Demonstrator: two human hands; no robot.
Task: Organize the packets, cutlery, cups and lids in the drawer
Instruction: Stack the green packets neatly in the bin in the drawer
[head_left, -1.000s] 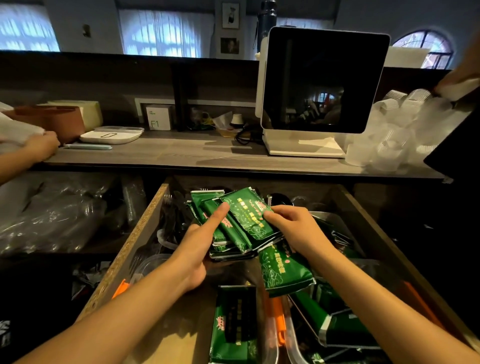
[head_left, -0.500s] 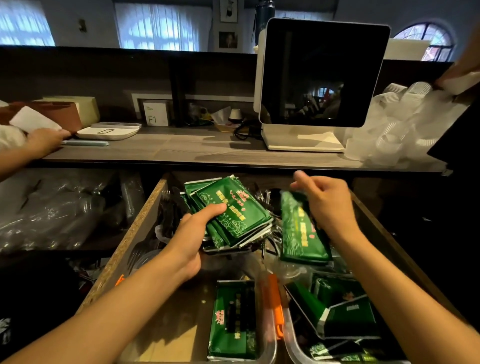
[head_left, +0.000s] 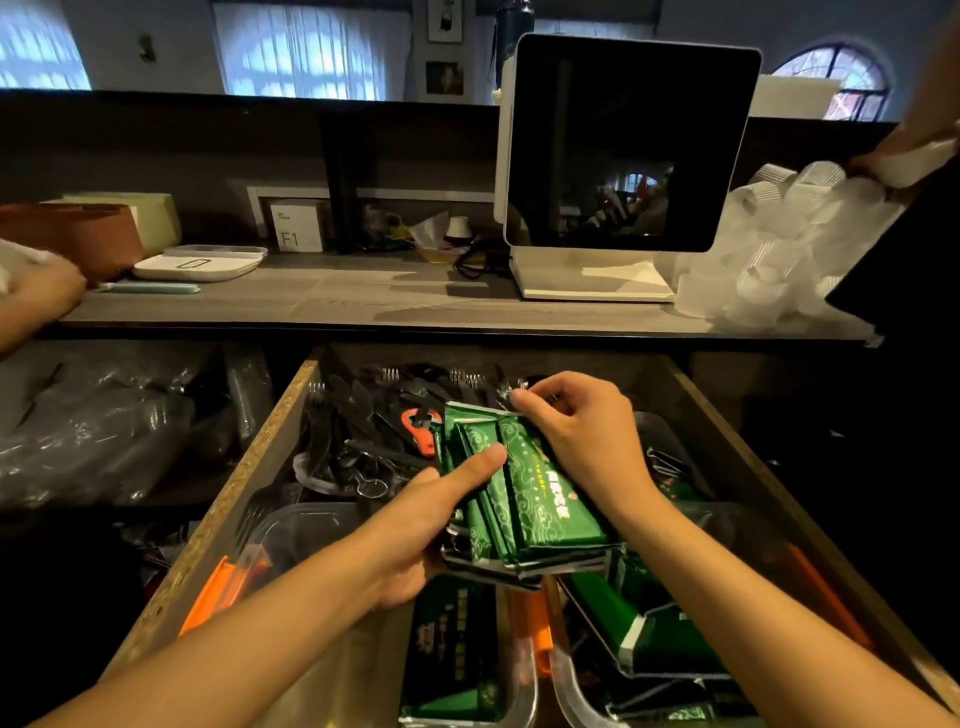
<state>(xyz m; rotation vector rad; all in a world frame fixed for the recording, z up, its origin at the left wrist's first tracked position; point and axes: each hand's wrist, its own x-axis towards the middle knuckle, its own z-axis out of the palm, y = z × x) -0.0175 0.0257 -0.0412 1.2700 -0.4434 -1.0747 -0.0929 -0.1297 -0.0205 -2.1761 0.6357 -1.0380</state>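
Holding packet stack (head_left: 519, 499), left hand (head_left: 415, 540) grip beneath, right hand (head_left: 582, 441) grip pinching top

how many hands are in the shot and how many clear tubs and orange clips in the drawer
hands: 4, the person's left hand and right hand, both on the green packets, plus one at each frame edge
clear tubs: 2
orange clips: 2
total: 8

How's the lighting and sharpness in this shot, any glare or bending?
Head view: dim overall; windows glow blown out; monitor shows reflections; counter edge bows from the wide lens; green packets in both hands look sharp; drawer corners fall into shadow.
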